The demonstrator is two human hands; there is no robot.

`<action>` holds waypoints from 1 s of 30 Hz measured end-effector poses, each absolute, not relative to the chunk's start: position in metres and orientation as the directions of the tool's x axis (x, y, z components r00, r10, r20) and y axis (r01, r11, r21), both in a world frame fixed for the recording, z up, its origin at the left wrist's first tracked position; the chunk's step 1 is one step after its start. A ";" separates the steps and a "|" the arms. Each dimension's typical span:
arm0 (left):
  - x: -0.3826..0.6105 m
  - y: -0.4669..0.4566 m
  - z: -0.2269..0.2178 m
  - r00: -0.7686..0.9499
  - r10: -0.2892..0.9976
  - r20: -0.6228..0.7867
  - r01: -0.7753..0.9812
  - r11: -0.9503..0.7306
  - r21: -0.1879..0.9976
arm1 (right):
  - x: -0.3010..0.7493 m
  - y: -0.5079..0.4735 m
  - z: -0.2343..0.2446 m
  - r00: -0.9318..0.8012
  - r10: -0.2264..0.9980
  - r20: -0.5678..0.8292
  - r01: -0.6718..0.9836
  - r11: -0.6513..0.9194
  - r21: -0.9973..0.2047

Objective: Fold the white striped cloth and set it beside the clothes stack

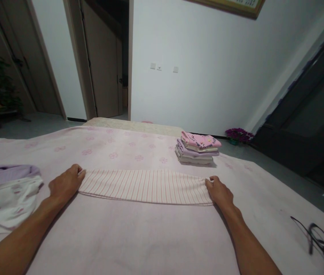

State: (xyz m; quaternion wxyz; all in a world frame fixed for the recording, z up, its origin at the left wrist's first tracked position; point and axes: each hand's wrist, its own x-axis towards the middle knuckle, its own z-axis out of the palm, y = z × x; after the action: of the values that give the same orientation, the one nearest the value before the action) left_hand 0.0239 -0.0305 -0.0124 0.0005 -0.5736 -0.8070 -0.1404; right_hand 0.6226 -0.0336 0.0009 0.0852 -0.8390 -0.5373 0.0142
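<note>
A white cloth with pink stripes [147, 187], folded into a long strip, stretches sideways between my two hands just at the pink sheet [133, 236]. My left hand [68, 181] pinches its left end with fingers closed. At the opposite end, my right hand [220, 192] is closed on the far corner. Whether the strip rests fully on the sheet or is slightly raised, I cannot tell. Beyond my right hand stands a stack of folded clothes [198, 148], with a pink printed piece on top.
Crumpled purple and white clothes [15, 194] lie at the left, beside my left forearm. Black-framed glasses [319, 240] sit at the right on the sheet. Past the bed are a wall [196, 91], a door [104, 65] and purple flowers [238, 135] on the floor.
</note>
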 end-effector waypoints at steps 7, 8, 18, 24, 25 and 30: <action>0.037 -0.035 -0.018 0.041 0.877 0.479 0.983 -0.121 0.138 | 0.619 -0.043 0.004 0.422 0.903 0.073 0.896 -0.404 -0.184; 0.039 -0.032 -0.023 0.112 0.890 0.441 0.963 -0.207 0.172 | 0.618 -0.044 0.003 0.419 0.905 0.077 0.899 -0.401 -0.177; 0.028 -0.014 -0.063 0.296 0.937 0.185 0.949 -0.310 0.051 | 0.621 -0.044 0.003 0.437 0.896 0.073 0.896 -0.428 -0.115; 0.029 -0.017 -0.063 0.263 0.941 0.214 0.956 -0.284 0.074 | 0.618 -0.052 0.001 0.372 0.913 0.166 0.928 -0.365 -0.074; 0.030 -0.017 -0.063 0.256 0.942 0.218 0.957 -0.278 0.078 | 0.616 -0.053 0.001 0.341 0.914 0.220 0.940 -0.338 -0.052; 0.036 -0.020 -0.057 0.230 0.943 0.238 0.964 -0.254 0.075 | 0.592 -0.054 -0.001 0.044 0.921 0.386 0.999 -0.051 0.007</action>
State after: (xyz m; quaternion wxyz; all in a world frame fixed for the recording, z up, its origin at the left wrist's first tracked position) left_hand 0.0361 -0.0203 -0.0574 0.0438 -0.7831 -0.6090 -0.1179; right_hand 0.5916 -0.0543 -0.0009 0.1329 -0.7102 -0.6759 -0.1452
